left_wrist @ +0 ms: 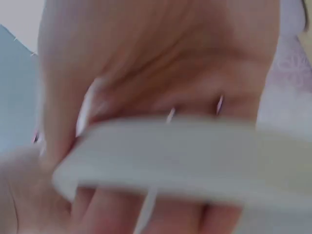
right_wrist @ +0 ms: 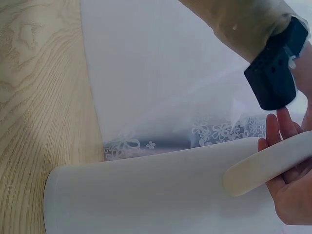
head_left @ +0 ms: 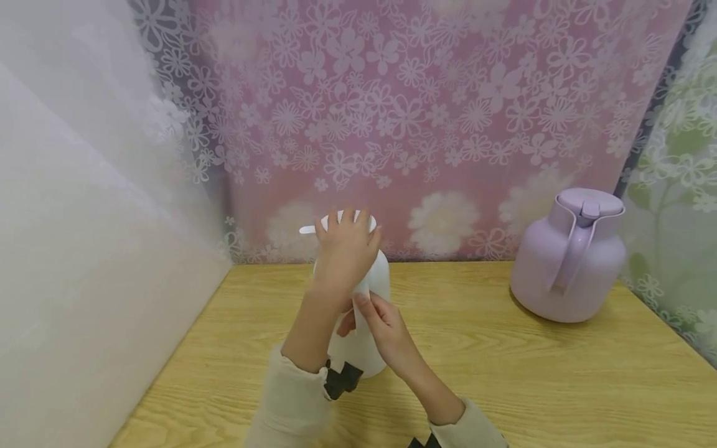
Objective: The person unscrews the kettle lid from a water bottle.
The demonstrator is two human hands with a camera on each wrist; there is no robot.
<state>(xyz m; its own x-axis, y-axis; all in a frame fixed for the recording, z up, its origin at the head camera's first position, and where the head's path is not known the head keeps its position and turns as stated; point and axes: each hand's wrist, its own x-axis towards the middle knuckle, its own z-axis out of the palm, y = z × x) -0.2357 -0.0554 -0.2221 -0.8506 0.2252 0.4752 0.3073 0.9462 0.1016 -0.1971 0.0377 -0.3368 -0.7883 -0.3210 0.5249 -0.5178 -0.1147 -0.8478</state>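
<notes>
The white vacuum jug stood upright on the wood-grain table, with a lilac vacuum jug well apart to its right. Right hand gripped the white jug's handle, thumb along it. Left hand held the white lid from above, fingers spread over its top; could not tell whether it was seated.

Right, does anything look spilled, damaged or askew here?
Nothing stands out: the white jug, its handle held by the right hand, and the lavender jug both stand upright; no spill or damage is visible.
</notes>
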